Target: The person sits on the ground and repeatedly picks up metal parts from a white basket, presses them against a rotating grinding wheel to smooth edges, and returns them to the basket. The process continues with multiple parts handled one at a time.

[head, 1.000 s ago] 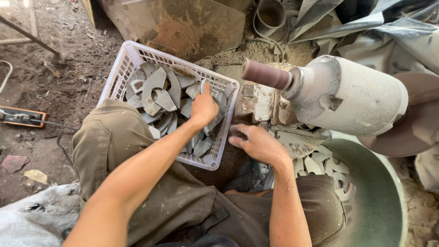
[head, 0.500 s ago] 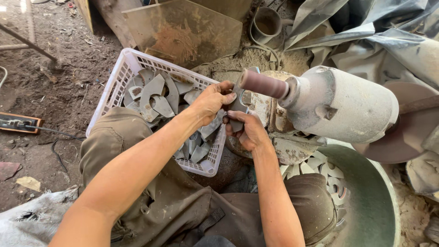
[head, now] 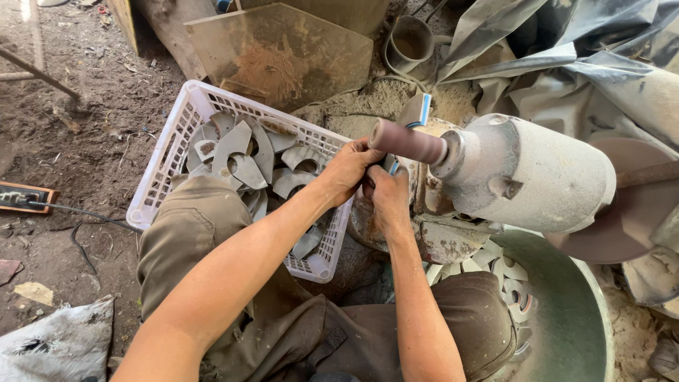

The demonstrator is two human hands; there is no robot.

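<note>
My left hand (head: 348,170) and my right hand (head: 389,194) meet just below the brown sanding drum (head: 407,141) that sticks out of a grey motor (head: 527,173). Both hands are closed around a small grey metal part (head: 387,167), of which only a sliver shows between the fingers. It sits right under the drum. To the left, over my left knee, a white plastic basket (head: 168,152) holds several flat grey C-shaped metal parts (head: 240,152).
A green basin (head: 576,318) at the lower right holds more parts (head: 511,286). A clear shield panel (head: 283,56), a metal cup (head: 411,41) and a grey tarpaulin (head: 566,49) lie behind. A corded tool (head: 21,198) and white sack (head: 60,346) rest on the dirt at left.
My left hand rose out of the basket and moved right to the drum. My right hand came up from beside the basket to join it under the drum.
</note>
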